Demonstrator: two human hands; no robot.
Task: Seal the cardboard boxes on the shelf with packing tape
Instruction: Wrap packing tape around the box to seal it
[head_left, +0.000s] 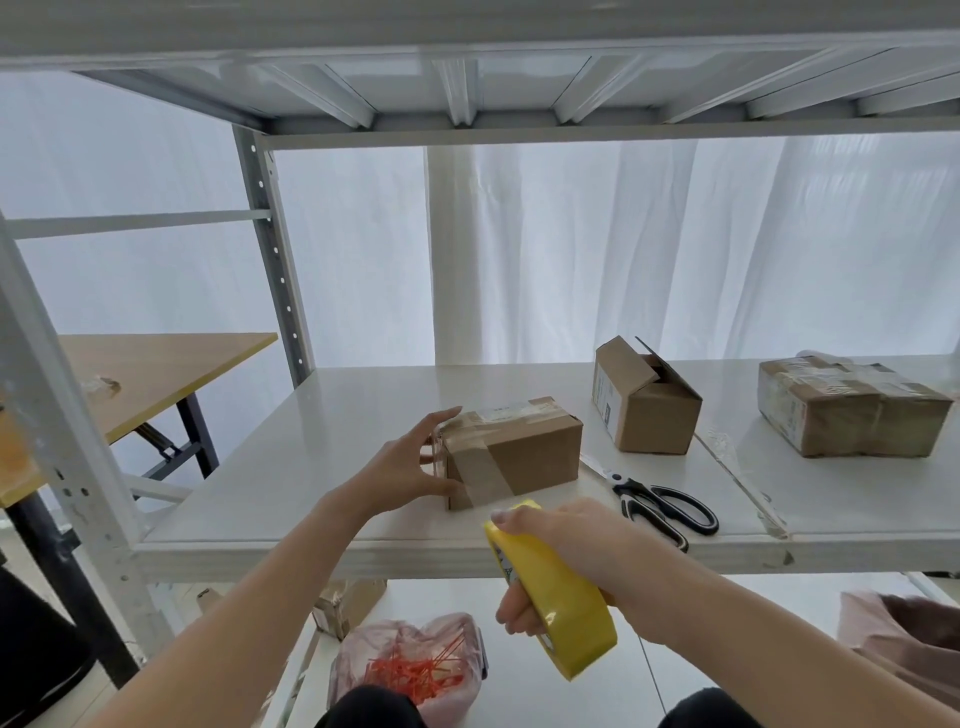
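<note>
A small cardboard box (524, 447) lies on the white shelf (311, 467), its left end and top wrapped in clear tape. My left hand (410, 465) holds that left end, thumb at the front lower corner and fingers spread over the top edge. My right hand (566, 551) grips a yellow roll of packing tape (558, 597) in front of the shelf edge, below the box. Further back stands a box with open flaps (641, 400). At the far right sits a heavily taped box (852, 410).
Black-handled scissors (660, 504) lie on the shelf right of the small box. A clear tape strip (743, 478) runs along the shelf seam. Below are a bag of orange ties (415, 665) and another small box (348, 603). A wooden table (156, 374) stands left.
</note>
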